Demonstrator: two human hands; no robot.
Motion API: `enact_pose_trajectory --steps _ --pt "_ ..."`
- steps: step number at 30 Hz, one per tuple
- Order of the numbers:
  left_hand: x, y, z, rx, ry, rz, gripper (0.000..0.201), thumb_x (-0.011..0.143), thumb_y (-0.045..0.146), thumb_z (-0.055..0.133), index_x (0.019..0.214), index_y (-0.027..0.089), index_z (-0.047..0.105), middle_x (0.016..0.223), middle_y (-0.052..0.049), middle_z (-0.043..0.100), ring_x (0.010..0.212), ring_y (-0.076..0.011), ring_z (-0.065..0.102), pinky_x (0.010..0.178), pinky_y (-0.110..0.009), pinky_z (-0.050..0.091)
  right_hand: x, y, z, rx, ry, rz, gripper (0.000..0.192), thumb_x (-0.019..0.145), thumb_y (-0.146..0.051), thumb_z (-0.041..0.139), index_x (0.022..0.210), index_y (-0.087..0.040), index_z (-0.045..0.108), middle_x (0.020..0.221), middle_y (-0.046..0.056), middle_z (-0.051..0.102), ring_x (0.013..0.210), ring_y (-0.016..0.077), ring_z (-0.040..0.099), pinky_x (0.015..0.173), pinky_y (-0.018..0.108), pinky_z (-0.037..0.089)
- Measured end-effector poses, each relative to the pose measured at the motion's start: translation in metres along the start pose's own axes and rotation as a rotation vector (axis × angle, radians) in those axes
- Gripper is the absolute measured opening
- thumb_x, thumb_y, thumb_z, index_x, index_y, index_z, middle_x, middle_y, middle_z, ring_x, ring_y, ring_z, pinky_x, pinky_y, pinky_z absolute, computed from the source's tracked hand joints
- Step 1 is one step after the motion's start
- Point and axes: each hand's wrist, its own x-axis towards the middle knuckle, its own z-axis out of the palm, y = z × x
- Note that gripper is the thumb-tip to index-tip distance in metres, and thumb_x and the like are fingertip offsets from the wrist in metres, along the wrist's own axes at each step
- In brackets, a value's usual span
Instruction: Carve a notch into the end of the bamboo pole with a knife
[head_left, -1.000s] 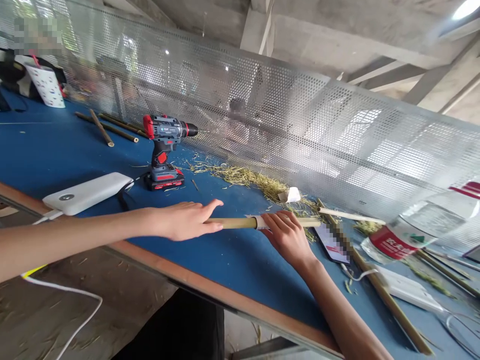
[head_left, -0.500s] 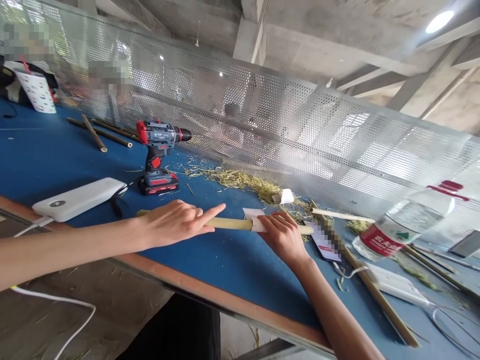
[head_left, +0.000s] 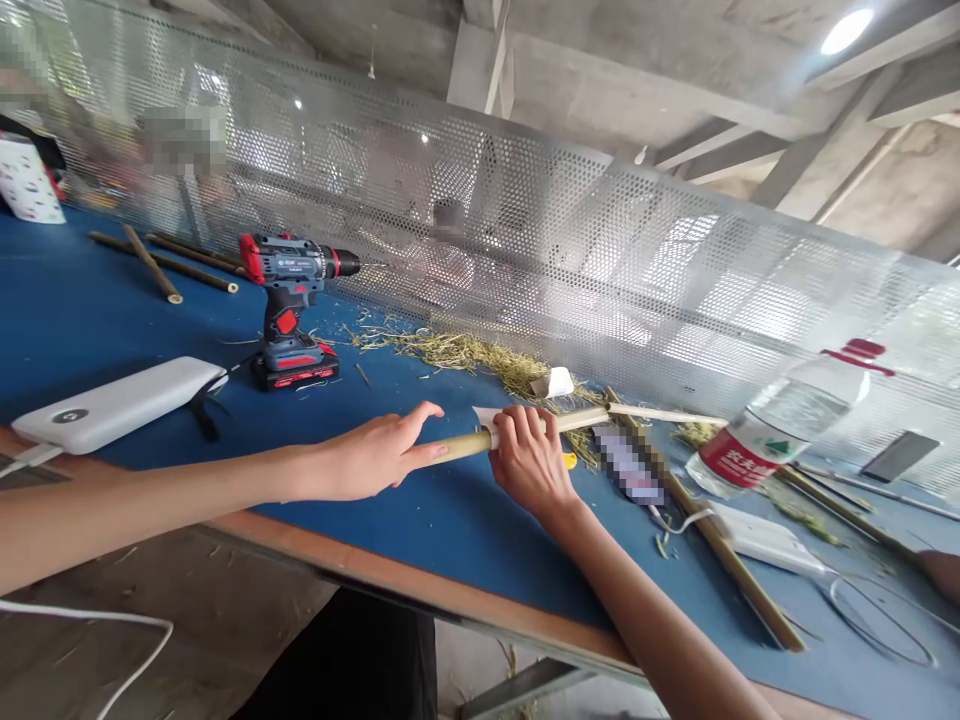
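I am gripping one bamboo stick (head_left: 581,420) near the desk's (head_left: 465,520) front edge, my right hand (head_left: 529,462) closed around its white paper wrap (head_left: 484,416), my left hand (head_left: 375,455) lying open on it. One drill (head_left: 289,315) is standing behind.

Left hand (head_left: 373,458) lies flat on the near end of a bamboo stick (head_left: 465,445), fingers (head_left: 420,452) stretched along it; right hand (head_left: 529,458) is closed around the stick over a piece of white paper (head_left: 484,415), far end tilted just off the blue surface (head_left: 450,520). Behind the hands: a red and grey cordless drill (head_left: 289,305) standing upright, a white power bank (head_left: 112,405) with cable at the near edge, and loose bamboo shavings (head_left: 469,352) along the perforated metal screen (head_left: 525,230). To the right, a clear water bottle (head_left: 780,425) lying on its side, a long bamboo strip (head_left: 712,545) and a white adapter (head_left: 765,540); more bamboo sticks (head_left: 161,260) rest far left.
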Motion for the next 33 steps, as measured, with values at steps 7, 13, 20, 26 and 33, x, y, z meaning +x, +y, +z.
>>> enact_pose_trajectory --steps 7,13,20,26,33 --pt "0.011 -0.002 -0.004 0.049 0.003 0.057 0.061 0.112 0.053 0.039 0.16 0.016 0.039 0.066 0.002 0.058 0.055 -0.0178 0.056 0.054 -0.028 0.031 -0.005 0.03 -0.003 0.026 -0.037 0.04 0.026 0.103 -0.041 0.066 0.114 -0.017 0.062 0.111 0.016 0.069 0.103 0.0344 0.058 0.098 0.05 0.044" --pt "0.031 -0.006 -0.009 0.038 0.045 0.076 0.061 0.111 0.052 0.038 0.162 0.017 0.034 0.067 0.002 0.059 0.056 -0.0185 0.057 0.054 -0.027 0.033 -0.006 0.047 -0.009 0.067 0.006 0.044 0.028 0.113 -0.039 0.057 0.131 -0.018 0.06 0.13 0.018 0.073 0.117 0.0337 0.064 0.105 0.05 0.047" --pt "0.041 -0.002 0.005 0.061 0.102 0.104 0.058 0.113 0.05 0.038 0.159 0.014 0.038 0.058 0.007 0.049 0.048 -0.0166 0.05 0.052 -0.027 0.03 -0.003 0.041 -0.001 0.075 -0.014 0.052 0.036 0.112 -0.02 0.052 0.146 -0.01 0.055 0.145 0.024 0.067 0.139 0.037 0.058 0.118 0.053 0.046" --pt "0.036 -0.006 0.006 0.194 0.138 0.16 0.059 0.114 0.049 0.038 0.163 0.014 0.037 0.054 0.007 0.05 0.043 -0.0159 0.048 0.05 -0.028 0.025 -0.005 0.05 -0.002 0.093 -0.105 0.029 0.026 0.11 -0.019 0.061 0.136 -0.017 0.06 0.135 0.016 0.073 0.124 0.0282 0.067 0.11 0.042 0.053" --pt "0.042 -0.031 0.01 0.396 0.279 0.302 0.057 0.113 0.043 0.046 0.163 0.016 0.047 0.069 -0.006 0.068 0.058 -0.0225 0.063 0.059 -0.032 0.027 -0.003 0.051 -0.006 0.008 -0.188 0.003 0.019 0.109 -0.018 0.062 0.127 -0.018 0.065 0.118 0.013 0.075 0.107 0.0291 0.069 0.095 0.042 0.056"
